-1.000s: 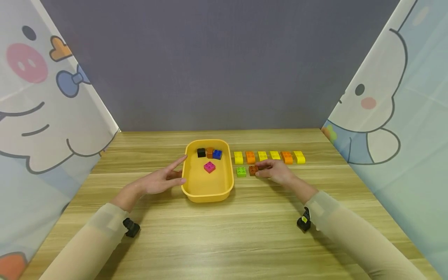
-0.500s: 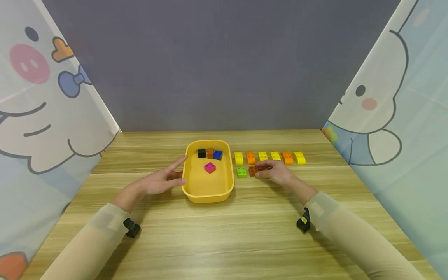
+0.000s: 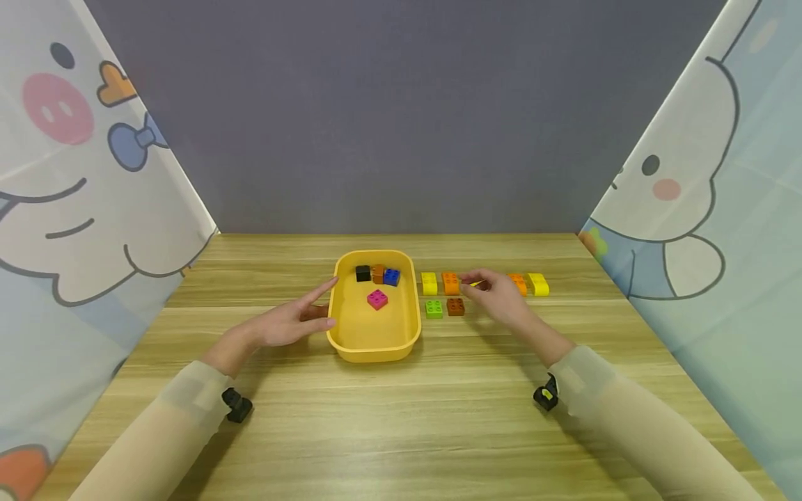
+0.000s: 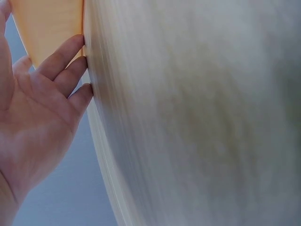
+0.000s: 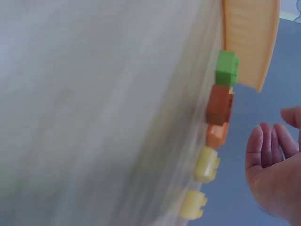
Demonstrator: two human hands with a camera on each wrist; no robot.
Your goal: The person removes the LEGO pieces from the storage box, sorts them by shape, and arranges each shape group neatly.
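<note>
My left hand (image 3: 285,323) rests with spread fingers against the left side of a yellow plastic tray (image 3: 374,353); the left wrist view shows fingertips near the tray wall and the table. Over the back row of toy bricks hovers my right hand (image 3: 501,298), fingers loosely bent, holding nothing, as the right wrist view shows it apart from the bricks. It partly covers the yellow bricks below. In front lie a green brick (image 3: 434,309) and a brown brick (image 3: 455,307), side by side. The back row also shows an orange brick (image 3: 450,283) and a yellow brick (image 3: 429,283).
Inside the tray sit a black brick (image 3: 363,273), an orange-brown brick (image 3: 378,273), a blue brick (image 3: 391,277) and a pink brick (image 3: 377,299). An orange brick (image 3: 517,283) and a yellow brick (image 3: 537,284) end the row. A grey panel (image 3: 401,125) stands behind the wooden table (image 3: 388,431).
My right hand has let go of the brown brick, which stays beside the green one. That hand has risen and moved back over the yellow bricks. The left hand keeps its place.
</note>
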